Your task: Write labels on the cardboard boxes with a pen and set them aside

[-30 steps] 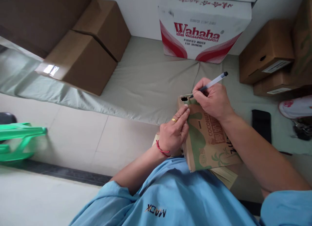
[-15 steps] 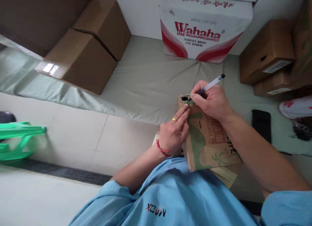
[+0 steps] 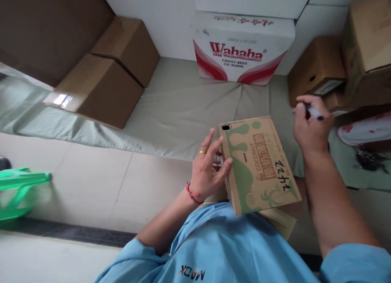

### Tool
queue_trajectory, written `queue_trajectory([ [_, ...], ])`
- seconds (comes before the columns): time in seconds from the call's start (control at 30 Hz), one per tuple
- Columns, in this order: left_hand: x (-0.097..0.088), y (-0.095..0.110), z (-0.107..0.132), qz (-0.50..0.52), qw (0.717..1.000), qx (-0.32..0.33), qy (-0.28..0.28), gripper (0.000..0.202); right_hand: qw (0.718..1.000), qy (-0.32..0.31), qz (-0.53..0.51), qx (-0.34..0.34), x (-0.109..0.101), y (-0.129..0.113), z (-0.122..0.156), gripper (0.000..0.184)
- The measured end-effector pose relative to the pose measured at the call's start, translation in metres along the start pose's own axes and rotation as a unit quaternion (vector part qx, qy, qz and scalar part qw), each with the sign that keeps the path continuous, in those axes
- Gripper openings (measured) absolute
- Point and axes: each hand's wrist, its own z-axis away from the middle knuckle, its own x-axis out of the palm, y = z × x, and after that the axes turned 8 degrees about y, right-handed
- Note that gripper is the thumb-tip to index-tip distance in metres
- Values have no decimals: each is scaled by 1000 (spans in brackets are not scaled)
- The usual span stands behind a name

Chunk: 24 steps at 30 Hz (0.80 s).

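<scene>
A brown and green coconut drink carton (image 3: 259,163) rests on my lap, with "2422" handwritten on its top near the right edge. My left hand (image 3: 207,169) steadies the carton's left side, thumb against the edge and fingers spread. My right hand (image 3: 310,126) is off to the right of the carton, closed around a pen (image 3: 313,112) and lifted clear of it. A small dark hole shows at the carton's far left corner.
A white and red Wahaha water box (image 3: 241,47) stands at the back on the grey-green sheet (image 3: 183,104). Brown cartons (image 3: 104,83) lie back left and more boxes (image 3: 317,67) back right. A green plastic object (image 3: 18,189) sits on the tiled floor, left.
My right hand lifted the pen off the carton's far corner and swung out to the right. My left hand's fingers opened and shifted down the carton's edge. The view tilted slightly.
</scene>
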Motion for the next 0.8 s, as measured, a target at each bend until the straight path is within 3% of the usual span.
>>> queue_trajectory([
  [0.07, -5, 0, 9, 6, 999, -42, -15, 69, 985, -59, 159, -20, -18, 22, 20, 33],
  [0.17, -9, 3, 20, -7, 997, -62, -48, 74, 928, -217, 301, 11, -33, 39, 57, 52],
  [0.23, -8, 8, 21, -45, 998, -20, -28, 68, 901, -285, 324, 29, -36, 43, 77, 57],
  [0.3, -6, 16, 17, -91, 994, 52, 9, 53, 894, -310, 320, 40, -36, 45, 90, 57],
  [0.4, -3, 28, 6, -165, 981, 104, 2, 38, 905, -298, 300, 49, -39, 50, 102, 59],
  [0.5, -3, 37, 0, -249, 963, 83, -57, 48, 920, -236, 306, 67, -54, 60, 113, 63],
  [0.57, -5, 40, -2, -283, 952, 70, -96, 53, 918, -168, 341, 115, -69, 68, 123, 71],
  [0.67, -8, 40, -4, -302, 942, 65, -129, 56, 885, -114, 390, 225, -89, 76, 138, 89],
  [0.8, -9, 35, -9, -293, 944, 64, -138, 57, 830, -147, 425, 330, -99, 80, 143, 91],
])
